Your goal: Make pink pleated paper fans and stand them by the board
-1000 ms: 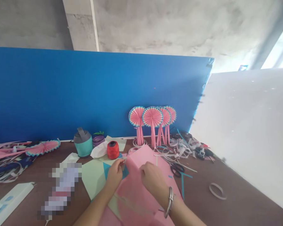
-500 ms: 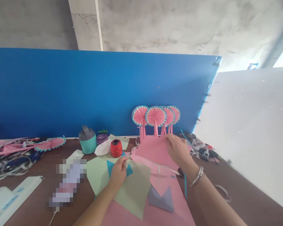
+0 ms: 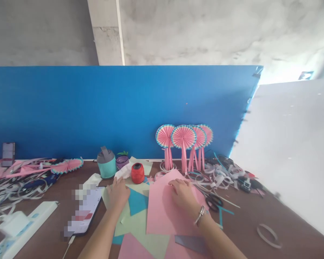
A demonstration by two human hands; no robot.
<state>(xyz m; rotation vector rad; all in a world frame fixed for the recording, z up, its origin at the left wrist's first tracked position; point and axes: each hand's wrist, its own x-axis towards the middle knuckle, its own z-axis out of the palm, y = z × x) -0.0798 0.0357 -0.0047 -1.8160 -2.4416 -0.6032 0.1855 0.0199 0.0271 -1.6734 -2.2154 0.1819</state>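
The pink paper sheet (image 3: 159,216) lies beneath our open right hand (image 3: 183,194). Our left hand (image 3: 118,194), also open, sits left of it.

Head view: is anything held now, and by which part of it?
Nothing looks gripped: the right hand rests on the upper part of the pink paper, the left hand lies over pale green paper.
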